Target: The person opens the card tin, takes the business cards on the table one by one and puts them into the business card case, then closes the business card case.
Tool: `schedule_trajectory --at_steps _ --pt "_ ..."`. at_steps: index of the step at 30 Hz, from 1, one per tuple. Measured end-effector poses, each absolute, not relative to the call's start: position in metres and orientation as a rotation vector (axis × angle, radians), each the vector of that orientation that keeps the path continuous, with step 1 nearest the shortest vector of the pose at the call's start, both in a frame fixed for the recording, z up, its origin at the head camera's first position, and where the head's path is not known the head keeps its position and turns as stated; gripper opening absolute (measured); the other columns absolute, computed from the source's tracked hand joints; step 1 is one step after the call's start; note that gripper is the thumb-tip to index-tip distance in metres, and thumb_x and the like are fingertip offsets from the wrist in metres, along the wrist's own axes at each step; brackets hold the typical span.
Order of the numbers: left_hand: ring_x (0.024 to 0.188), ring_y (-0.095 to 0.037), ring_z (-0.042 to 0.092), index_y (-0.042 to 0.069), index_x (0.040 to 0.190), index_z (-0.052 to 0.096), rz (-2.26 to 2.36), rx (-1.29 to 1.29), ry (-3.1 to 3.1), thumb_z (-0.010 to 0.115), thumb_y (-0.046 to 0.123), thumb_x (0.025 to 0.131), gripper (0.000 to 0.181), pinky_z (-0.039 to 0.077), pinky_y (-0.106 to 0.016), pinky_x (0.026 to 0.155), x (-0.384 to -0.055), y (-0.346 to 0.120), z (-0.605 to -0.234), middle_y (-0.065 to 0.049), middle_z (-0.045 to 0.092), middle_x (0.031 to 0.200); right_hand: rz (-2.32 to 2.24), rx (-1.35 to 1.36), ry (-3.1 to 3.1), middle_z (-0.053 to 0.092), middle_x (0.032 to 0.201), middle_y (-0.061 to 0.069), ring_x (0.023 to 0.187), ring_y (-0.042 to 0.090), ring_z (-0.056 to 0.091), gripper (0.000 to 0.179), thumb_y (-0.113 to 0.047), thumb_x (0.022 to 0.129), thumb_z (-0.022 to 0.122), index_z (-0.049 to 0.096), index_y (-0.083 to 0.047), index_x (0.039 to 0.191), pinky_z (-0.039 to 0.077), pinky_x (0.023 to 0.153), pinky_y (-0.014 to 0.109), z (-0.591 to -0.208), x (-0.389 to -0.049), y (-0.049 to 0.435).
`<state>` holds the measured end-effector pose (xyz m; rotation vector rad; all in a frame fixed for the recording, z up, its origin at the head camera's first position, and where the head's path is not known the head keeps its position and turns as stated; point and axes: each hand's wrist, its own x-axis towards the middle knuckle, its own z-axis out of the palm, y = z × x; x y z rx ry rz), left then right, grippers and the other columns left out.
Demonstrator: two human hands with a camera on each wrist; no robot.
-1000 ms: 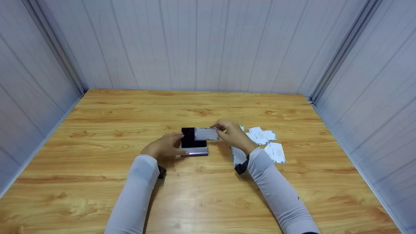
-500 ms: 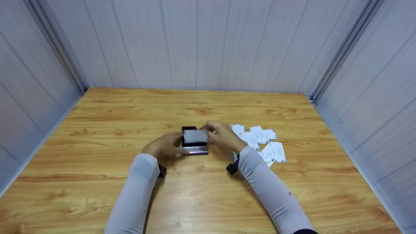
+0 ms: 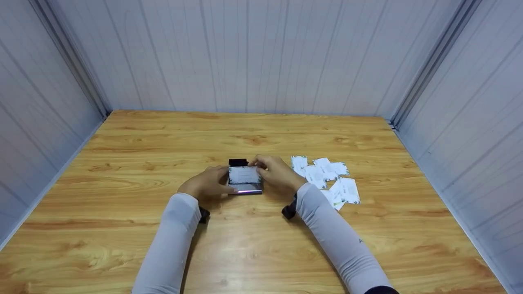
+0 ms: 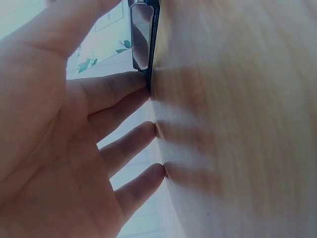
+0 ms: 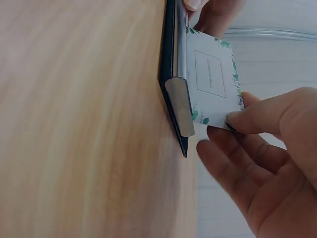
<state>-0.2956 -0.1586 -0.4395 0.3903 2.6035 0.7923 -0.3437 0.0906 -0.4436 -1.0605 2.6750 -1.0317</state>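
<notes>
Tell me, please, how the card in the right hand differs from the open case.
The card is white with green leaf borders; the case is dark with a shiny metal pocket. The card is a thin sheet; the case is thicker. The right hand pinches the card, while the left hand holds the case. Both look rectangular.

Glossy wood grain covers the bench. The case has polished metal; the card looks like smooth paper.

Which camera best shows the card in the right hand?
The right wrist view: there the card shows large, with its leafy print clear. The head view shows it small and unreadable; the left wrist view shows only part, behind the left hand.
</notes>
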Motion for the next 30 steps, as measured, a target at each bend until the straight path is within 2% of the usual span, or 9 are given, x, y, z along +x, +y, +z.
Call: schedule_trajectory --at_steps 3,5,8,13,30 --pt "0.151 -0.033 0.015 0.010 0.161 0.022 0.795 0.384 2.603 0.070 0.051 0.092 0.093 0.021 -0.056 0.118 -0.295 -0.158 -0.440 -0.012 0.022 0.164 -1.004 -1.013 2.659 0.068 0.109 0.006 0.101 0.018 0.063 0.025 -0.002 0.101 0.055 0.068 -0.010 0.121 0.052 0.089 0.032 -0.443 -0.344 0.091" --pt "0.148 -0.033 0.023 0.009 0.160 0.023 0.808 0.408 2.607 0.070 0.049 0.093 0.091 0.026 -0.055 0.116 -0.296 -0.158 -0.440 -0.013 0.029 0.161 -0.992 -0.992 2.644 0.068 0.109 0.007 0.101 0.019 0.063 0.025 -0.002 0.102 0.055 0.067 -0.010 0.121 0.052 0.088 0.033 -0.443 -0.345 0.090" --pt "0.146 -0.033 0.026 0.009 0.160 0.025 0.805 0.412 2.611 0.070 0.049 0.093 0.090 0.027 -0.055 0.115 -0.297 -0.159 -0.440 -0.014 0.030 0.160 -0.942 -0.981 2.618 0.067 0.113 0.007 0.103 0.019 0.062 0.025 -0.003 0.102 0.054 0.066 -0.009 0.123 0.052 0.090 0.032 -0.443 -0.346 0.089" --pt "0.150 -0.033 0.018 0.015 0.161 0.026 0.777 0.369 2.609 0.071 0.053 0.091 0.092 0.023 -0.056 0.117 -0.296 -0.159 -0.440 -0.012 0.023 0.164 -0.877 -1.028 2.584 0.067 0.117 0.008 0.105 0.019 0.062 0.025 -0.002 0.102 0.054 0.065 -0.006 0.124 0.051 0.093 0.032 -0.445 -0.347 0.089" --pt "0.150 -0.033 0.016 0.015 0.161 0.026 0.775 0.405 2.605 0.069 0.054 0.091 0.090 0.022 -0.057 0.117 -0.296 -0.159 -0.441 -0.010 0.023 0.164 -0.709 -1.084 2.542 0.062 0.122 0.010 0.114 0.022 0.058 0.028 -0.007 0.103 0.053 0.060 -0.006 0.130 0.047 0.099 0.036 -0.440 -0.335 0.090"
